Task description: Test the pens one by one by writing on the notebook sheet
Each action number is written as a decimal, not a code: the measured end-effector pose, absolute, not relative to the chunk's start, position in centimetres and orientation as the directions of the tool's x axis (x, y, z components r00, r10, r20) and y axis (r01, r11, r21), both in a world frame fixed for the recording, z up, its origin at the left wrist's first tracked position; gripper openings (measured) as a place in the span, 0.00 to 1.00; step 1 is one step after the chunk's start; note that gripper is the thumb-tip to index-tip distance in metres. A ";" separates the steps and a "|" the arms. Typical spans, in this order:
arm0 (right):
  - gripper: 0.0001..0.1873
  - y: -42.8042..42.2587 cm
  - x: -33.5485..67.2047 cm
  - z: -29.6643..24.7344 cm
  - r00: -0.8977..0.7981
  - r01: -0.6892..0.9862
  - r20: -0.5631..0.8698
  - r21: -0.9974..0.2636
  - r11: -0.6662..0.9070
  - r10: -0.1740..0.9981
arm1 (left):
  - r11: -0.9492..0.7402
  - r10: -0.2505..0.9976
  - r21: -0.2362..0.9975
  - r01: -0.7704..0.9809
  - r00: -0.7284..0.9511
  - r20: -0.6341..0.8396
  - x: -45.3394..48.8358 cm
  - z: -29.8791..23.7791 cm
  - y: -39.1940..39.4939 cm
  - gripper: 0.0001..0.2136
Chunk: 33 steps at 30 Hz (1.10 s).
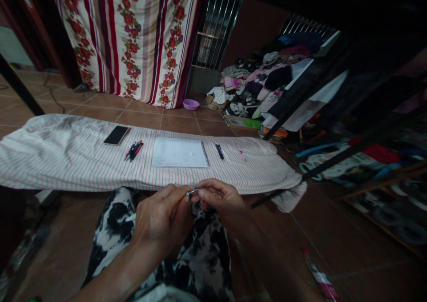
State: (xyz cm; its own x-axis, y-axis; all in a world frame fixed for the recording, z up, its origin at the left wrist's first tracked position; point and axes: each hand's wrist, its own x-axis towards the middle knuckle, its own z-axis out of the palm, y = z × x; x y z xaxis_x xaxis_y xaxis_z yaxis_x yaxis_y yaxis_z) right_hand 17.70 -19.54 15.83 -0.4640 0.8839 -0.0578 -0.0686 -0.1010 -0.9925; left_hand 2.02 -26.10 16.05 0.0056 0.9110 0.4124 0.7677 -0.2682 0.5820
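Observation:
Above my lap, my left hand [162, 211] and my right hand [222, 198] meet fingertip to fingertip. Both pinch a thin, shiny pen-like piece [193, 192], mostly covered by my fingers, so its exact kind is unclear. Just beyond my hands lies a spiral notebook [180, 152] with a white page, on a striped cloth [90, 173]. Left of the notebook is a small pile of pens [134, 151], dark and red. To its right lie dark pens [219, 152] and a pink pen [240, 152].
A dark-screened phone [116, 135] rests on the cloth at left. Black metal bars [316, 171] slant across the right. Behind are a floral curtain [133, 39], a purple basin [191, 104] and heaped clothes [260, 79]. A bottle [320, 277] lies on the tiled floor at lower right.

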 end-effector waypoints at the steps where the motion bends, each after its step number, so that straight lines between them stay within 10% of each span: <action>1: 0.09 -19.5 17.7 15.9 -0.468 -0.067 -0.058 -0.993 -0.101 0.882 | -0.264 0.915 0.584 0.768 0.007 0.404 2.0 16.1 -26.1 0.13; 23: 0.09 -19.2 17.7 15.1 -0.462 0.012 -0.027 -1.000 -0.024 0.886 | -0.205 0.947 0.536 0.819 0.028 0.320 2.1 16.7 -26.1 0.14; 33: 0.06 -19.5 18.0 16.6 -0.506 0.269 0.100 -0.925 0.267 0.857 | -0.202 0.954 0.516 0.832 0.047 0.297 2.1 16.8 -26.1 0.15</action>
State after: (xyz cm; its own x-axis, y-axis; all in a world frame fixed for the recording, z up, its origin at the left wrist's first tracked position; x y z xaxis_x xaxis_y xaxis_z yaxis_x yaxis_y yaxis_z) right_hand 17.99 -19.48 16.63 -0.5060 0.8567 0.1000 0.2690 0.2670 -0.9254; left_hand 2.09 -26.12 16.79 0.0475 0.9537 0.2971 0.8322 -0.2023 0.5162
